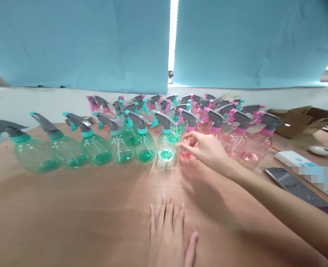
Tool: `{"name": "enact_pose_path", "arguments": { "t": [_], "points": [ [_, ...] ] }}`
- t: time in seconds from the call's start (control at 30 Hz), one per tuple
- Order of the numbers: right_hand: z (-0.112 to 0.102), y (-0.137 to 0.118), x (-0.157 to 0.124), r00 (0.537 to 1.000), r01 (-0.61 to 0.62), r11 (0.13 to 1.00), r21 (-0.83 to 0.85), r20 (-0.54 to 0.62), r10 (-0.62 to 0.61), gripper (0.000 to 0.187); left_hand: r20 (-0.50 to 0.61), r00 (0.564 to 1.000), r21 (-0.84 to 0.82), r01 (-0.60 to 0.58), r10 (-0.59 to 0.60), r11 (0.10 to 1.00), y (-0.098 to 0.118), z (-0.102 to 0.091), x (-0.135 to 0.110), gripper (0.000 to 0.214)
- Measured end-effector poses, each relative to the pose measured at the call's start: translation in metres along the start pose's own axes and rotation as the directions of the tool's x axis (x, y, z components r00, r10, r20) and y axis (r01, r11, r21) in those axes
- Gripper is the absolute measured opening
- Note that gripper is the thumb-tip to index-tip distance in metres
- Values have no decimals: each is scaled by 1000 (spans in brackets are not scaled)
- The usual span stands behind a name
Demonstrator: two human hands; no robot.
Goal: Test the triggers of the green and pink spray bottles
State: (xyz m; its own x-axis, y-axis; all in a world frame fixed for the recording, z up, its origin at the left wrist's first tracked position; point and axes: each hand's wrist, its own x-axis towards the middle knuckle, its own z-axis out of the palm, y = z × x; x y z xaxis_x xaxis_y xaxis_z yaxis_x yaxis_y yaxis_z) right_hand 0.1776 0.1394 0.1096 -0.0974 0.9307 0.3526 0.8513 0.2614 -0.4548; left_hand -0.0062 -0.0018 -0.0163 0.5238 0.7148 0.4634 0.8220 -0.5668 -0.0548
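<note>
My left hand (168, 235) lies flat on the table, palm down, with its fingers apart and nothing in them. Farther forward, my right hand (207, 148) reaches in front of a pink spray bottle (186, 152) and covers part of it. Its thumb and forefinger are apart, pointing left toward the gap beside a green spray bottle (166, 144). Whether the fingertips touch either bottle, I cannot tell. Green bottles with turquoise collars, such as the far-left one (37, 155), fill the front row's left side. Pink ones (260, 144) line its right side.
Several more spray bottles (155, 100) stand in rows behind. At right are an open cardboard box (300, 120), a white mouse (320, 150), a white box (293, 158) and a dark phone (294, 185). A blue sheet (77, 44) hangs along the back.
</note>
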Motion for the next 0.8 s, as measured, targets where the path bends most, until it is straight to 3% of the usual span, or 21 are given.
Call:
{"name": "enact_pose_path", "arguments": {
  "t": [0.1, 0.2, 0.37, 0.5, 0.8],
  "points": [
    [-12, 22, -9, 994, -51, 999, 6, -102, 51, 25, 10, 1000, -7, 16, -16, 1000, 0, -3, 1, 47],
    [-14, 37, -7, 983, -64, 998, 5, -171, 64, 38, 16, 999, -15, 33, -33, 999, 1, -7, 3, 45],
    [-2, 40, 7, 993, -75, 997, 36, -89, 78, 60, -16, 998, -64, 66, -67, 996, 4, -8, 6, 40],
    [12, 40, 19, 992, -80, 995, 57, -97, 85, 70, -21, 997, -64, 74, -75, 995, 5, -8, 6, 39],
    [19, 44, 25, 992, -102, 989, 111, -65, 109, 64, 17, 997, -18, 73, -73, 997, 5, -12, 8, 39]
  ]
}}
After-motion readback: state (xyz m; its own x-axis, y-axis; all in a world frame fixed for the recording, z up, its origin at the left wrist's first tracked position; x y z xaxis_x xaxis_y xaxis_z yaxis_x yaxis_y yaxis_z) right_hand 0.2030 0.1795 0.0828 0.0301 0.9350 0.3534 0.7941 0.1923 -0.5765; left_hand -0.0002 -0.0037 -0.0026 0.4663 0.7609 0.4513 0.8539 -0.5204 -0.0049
